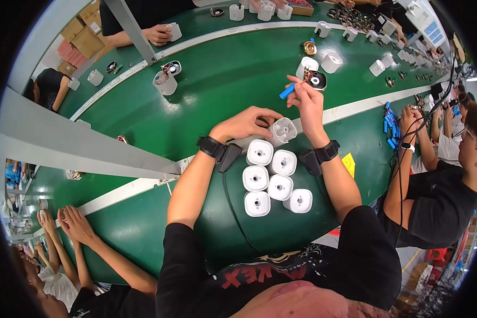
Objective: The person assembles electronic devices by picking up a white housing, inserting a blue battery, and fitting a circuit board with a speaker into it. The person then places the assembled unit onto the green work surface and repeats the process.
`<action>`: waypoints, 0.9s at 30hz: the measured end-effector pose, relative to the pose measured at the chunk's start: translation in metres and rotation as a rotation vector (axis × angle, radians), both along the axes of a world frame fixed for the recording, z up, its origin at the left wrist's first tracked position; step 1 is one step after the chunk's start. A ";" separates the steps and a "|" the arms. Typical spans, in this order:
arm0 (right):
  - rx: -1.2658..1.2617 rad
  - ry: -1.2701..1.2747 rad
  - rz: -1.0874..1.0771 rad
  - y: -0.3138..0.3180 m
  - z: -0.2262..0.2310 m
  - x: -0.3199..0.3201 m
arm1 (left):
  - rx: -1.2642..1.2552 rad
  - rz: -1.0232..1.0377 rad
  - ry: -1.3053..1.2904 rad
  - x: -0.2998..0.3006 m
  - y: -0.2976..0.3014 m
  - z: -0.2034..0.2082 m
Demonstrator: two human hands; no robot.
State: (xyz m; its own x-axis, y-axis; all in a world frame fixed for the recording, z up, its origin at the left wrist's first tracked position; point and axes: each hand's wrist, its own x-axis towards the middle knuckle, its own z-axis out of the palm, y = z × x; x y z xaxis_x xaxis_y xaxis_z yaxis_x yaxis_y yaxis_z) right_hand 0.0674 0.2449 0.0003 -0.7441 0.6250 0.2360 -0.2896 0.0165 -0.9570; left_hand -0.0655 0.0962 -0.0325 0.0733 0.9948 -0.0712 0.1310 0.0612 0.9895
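My left hand (244, 125) is closed on the side of a white plastic housing (284, 130), which is tilted so its hollow inside shows. To its right my raised right hand (308, 100) pinches a blue cylindrical battery (286, 91). Just beyond those fingers is a dark round part with coppery components (316, 80), next to an upright white housing (305, 66); whether it is joined to the battery I cannot tell. Several white housings (259, 153), each with a small central hole on top, stand grouped between my forearms.
A white rail (339, 112) separates my table from the green belt. On the belt stands a housing with a round part on it (165, 83). Blue batteries (391, 127) lie piled right, near a yellow note (349, 165). A grey post (85, 138) crosses left. Co-workers sit on both sides.
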 end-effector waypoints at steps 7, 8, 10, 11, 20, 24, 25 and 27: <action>0.322 0.003 -0.009 -0.016 0.009 0.007 | 0.205 0.314 -0.198 -0.012 -0.016 0.000; 0.324 0.004 -0.009 -0.016 0.009 0.008 | 0.217 0.362 -0.261 -0.012 -0.017 0.002; 0.450 -0.044 0.043 -0.017 0.007 0.009 | 0.205 0.364 -0.283 -0.013 -0.017 0.005; 0.512 -0.069 0.068 -0.016 0.006 0.009 | 0.191 0.365 -0.307 -0.012 -0.017 0.007; 0.646 -0.109 0.032 -0.018 0.017 0.012 | 0.164 0.338 -0.287 -0.011 -0.018 0.004; 0.957 -0.009 -0.019 -0.011 0.016 0.011 | 0.104 0.302 -0.382 -0.014 -0.021 -0.001; 0.948 -0.063 0.008 -0.012 0.016 0.013 | 0.104 0.302 -0.381 -0.014 -0.022 -0.002; 0.929 -0.169 0.062 -0.014 0.019 0.016 | 0.125 0.279 -0.488 -0.012 -0.023 -0.002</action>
